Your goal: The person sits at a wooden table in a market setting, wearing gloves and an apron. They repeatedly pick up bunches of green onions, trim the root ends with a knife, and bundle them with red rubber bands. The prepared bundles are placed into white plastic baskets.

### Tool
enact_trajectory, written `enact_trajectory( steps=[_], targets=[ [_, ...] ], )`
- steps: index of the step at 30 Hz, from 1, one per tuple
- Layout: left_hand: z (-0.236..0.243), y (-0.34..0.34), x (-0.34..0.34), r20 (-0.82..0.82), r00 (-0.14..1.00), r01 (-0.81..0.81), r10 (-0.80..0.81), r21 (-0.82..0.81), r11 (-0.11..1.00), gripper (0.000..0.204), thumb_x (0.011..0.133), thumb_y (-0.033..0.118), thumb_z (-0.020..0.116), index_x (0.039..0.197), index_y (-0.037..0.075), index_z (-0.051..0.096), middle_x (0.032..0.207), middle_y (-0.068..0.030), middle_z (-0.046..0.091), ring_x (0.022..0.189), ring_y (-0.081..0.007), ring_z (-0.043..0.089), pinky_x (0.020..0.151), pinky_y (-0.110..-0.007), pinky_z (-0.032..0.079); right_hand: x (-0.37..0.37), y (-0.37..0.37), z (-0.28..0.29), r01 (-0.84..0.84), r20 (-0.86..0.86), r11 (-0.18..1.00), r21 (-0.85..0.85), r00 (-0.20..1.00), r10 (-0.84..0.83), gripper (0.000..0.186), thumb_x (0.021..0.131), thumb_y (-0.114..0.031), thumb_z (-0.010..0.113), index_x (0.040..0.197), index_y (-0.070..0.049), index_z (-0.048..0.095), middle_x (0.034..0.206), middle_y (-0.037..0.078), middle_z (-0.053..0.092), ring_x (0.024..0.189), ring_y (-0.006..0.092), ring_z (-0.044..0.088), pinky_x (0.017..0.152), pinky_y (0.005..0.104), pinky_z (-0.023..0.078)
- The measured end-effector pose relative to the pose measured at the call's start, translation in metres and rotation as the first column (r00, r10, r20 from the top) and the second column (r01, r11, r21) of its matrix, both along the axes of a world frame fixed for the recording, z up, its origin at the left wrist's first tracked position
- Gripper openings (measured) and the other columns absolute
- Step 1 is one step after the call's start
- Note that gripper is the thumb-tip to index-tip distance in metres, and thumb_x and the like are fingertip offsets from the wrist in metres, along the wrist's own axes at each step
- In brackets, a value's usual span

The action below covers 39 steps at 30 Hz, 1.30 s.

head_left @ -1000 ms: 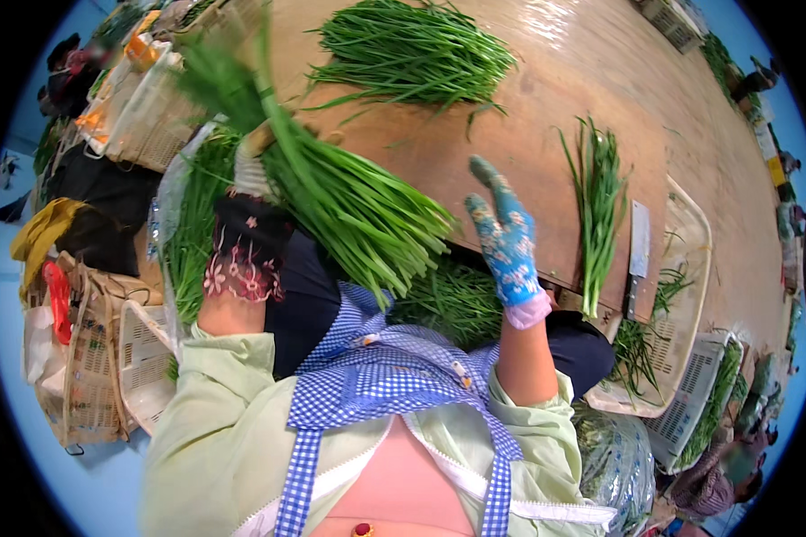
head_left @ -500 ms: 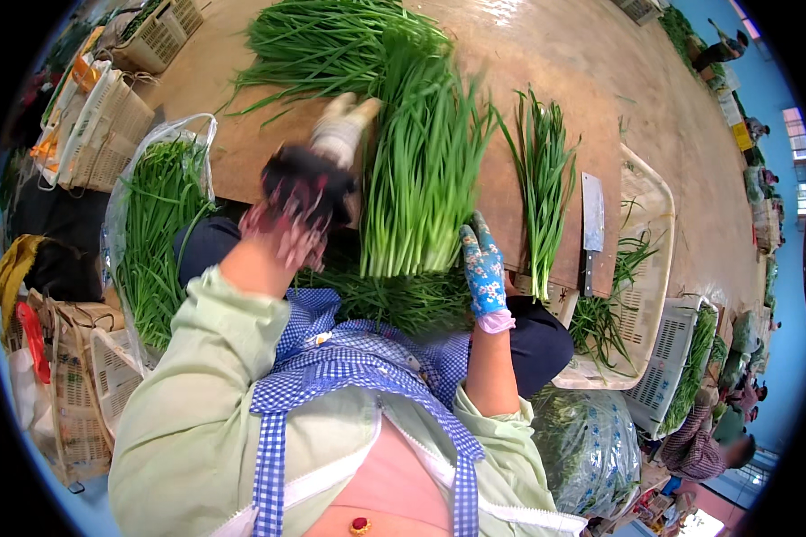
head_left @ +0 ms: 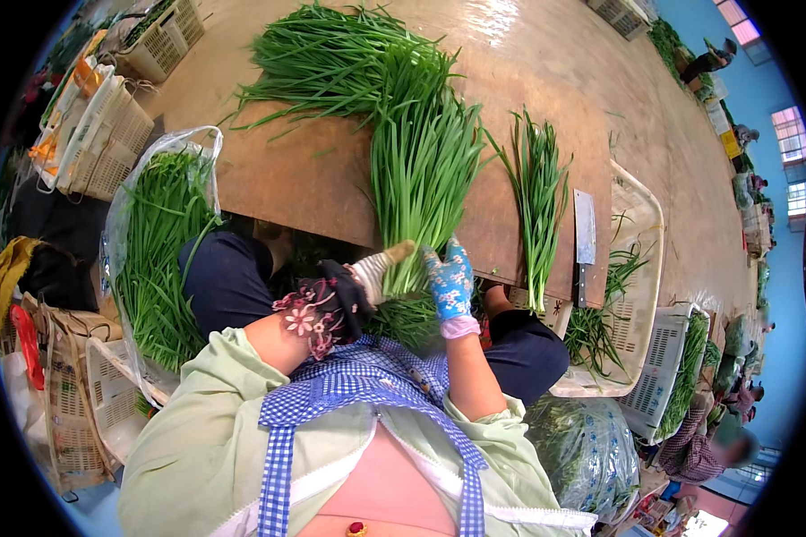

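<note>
Change: both hands are now closing together at the root end of the bunch, which half a second ago was standing higher and is now lying down on the board, tips pointing away.
Left hand (head_left: 372,276): in a pale glove with a dark flowered cuff, it is wrapping around the base of the bunch from the left, fingers curled shut on the stems.
Right hand (head_left: 448,279): in a blue patterned glove, it is pressing against the same base from the right, fingers bent around the stems; how tightly it is gripping I cannot tell.
Bunch (head_left: 425,170): long green chive-like stalks are fanning out across the board (head_left: 313,179), root ends hanging at the near edge between the two hands.
Doing it well: judging from the grip, the stems are being squared up, so both hands should be keeping the root ends level and pressing evenly, not crushing the stalks.
Beside: a smaller bunch (head_left: 537,197) is lying just right of the held one, and a cleaver (head_left: 585,237) is resting beyond it, near the board's right edge.
Further out: a loose pile (head_left: 331,63) is lying at the far side, a bag of greens (head_left: 157,242) is sitting at the left, and a white basket (head_left: 640,268) is standing at the right.
</note>
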<state>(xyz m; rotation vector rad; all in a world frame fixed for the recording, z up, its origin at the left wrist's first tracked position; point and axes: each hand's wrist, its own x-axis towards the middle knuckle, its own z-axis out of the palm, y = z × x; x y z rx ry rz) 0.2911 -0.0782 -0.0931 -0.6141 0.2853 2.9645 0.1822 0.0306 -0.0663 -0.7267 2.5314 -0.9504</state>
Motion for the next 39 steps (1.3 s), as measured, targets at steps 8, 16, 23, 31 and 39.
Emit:
enact_trajectory(
  steps=[8,16,23,31,39],
  targets=[
    [0.008,0.048,0.022,0.019,0.999,0.037,-0.036,-0.073,0.997,0.04,0.082,0.024,0.067,0.114,0.004,0.054,0.107,-0.0113,0.062,0.095,-0.0244,0.061,0.085,-0.04,0.05,0.035,0.032,0.018,-0.097,-0.043,0.995,-0.032,0.994,0.096,0.034,0.085,-0.017,0.057,0.114,0.0,0.055,0.1,0.019,0.059,0.091,0.0346,0.058,0.076,0.0392,0.046],
    [0.027,0.057,0.02,0.057,0.995,0.088,-0.083,-0.095,0.992,0.041,0.083,0.018,0.063,0.118,0.003,0.05,0.109,-0.012,0.06,0.1,-0.0249,0.059,0.088,-0.04,0.048,0.041,0.049,0.022,-0.042,-0.066,0.991,-0.125,0.997,0.034,0.028,0.086,-0.015,0.055,0.108,0.003,0.056,0.097,0.021,0.058,0.09,0.037,0.056,0.077,0.0401,0.045],
    [0.075,0.079,-0.07,0.043,0.991,0.137,-0.13,-0.216,0.967,0.037,0.083,0.016,0.062,0.115,0.001,0.053,0.106,-0.0129,0.062,0.093,-0.0223,0.062,0.084,-0.038,0.05,-0.033,0.075,0.063,0.071,-0.04,0.936,-0.344,0.995,-0.09,0.029,0.086,-0.008,0.058,0.111,0.007,0.055,0.095,0.016,0.06,0.085,0.0205,0.057,0.076,0.0295,0.046],
    [-0.005,0.12,-0.141,0.147,0.928,0.347,-0.342,-0.01,0.938,0.031,0.083,0.03,0.062,0.098,0.003,0.059,0.088,-0.0129,0.065,0.083,-0.0292,0.062,0.074,-0.047,0.049,-0.134,0.122,0.031,0.228,-0.225,0.973,-0.043,0.946,-0.231,0.056,0.084,-0.034,0.061,0.124,0.001,0.048,0.12,0.022,0.054,0.111,0.0334,0.052,0.092,0.0382,0.042],
    [-0.033,0.122,-0.155,0.054,0.885,0.464,-0.462,-0.174,0.868,0.034,0.083,0.029,0.063,0.108,0.007,0.059,0.094,-0.0117,0.064,0.088,-0.0261,0.061,0.077,-0.044,0.048,-0.13,0.056,0.044,0.045,-0.052,0.975,0.216,0.998,-0.034,0.105,0.068,-0.054,0.07,0.144,-0.01,0.014,0.146,0.021,0.02,0.132,0.0395,0.025,0.105,0.0438,0.03]
  ],
)
